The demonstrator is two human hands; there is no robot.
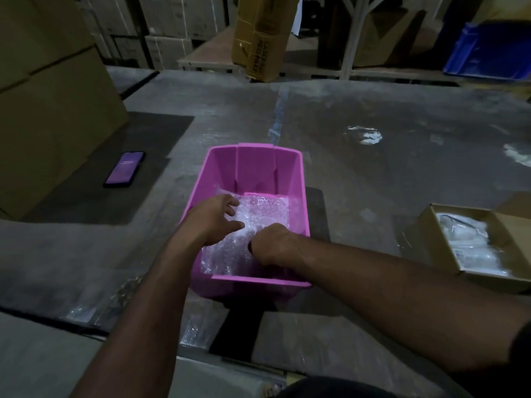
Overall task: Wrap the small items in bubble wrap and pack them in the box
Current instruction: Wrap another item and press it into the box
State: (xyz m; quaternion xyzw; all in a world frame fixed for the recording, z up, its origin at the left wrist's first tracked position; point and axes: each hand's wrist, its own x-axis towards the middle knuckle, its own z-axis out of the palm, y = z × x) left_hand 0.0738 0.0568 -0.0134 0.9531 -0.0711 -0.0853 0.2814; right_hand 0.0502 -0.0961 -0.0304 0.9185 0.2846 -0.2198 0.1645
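Both hands are inside the pink box [297,179]. The left hand [214,218] lies with relaxed fingers on the bubble wrap bundle [260,215], and the right hand [270,244], just beside it, has curled fingers that seem to pinch the wrap. The bundle looks light, soft and a little slippery. I think it is best held from its edges, without squeezing.

My single head-worn wide-angle camera looks forward and down from close above the pink bin [250,173], both forearms reaching in from the lower edge; stacked cartons [48,90] and shelving [353,38] fill the far background beyond the floor [373,110].
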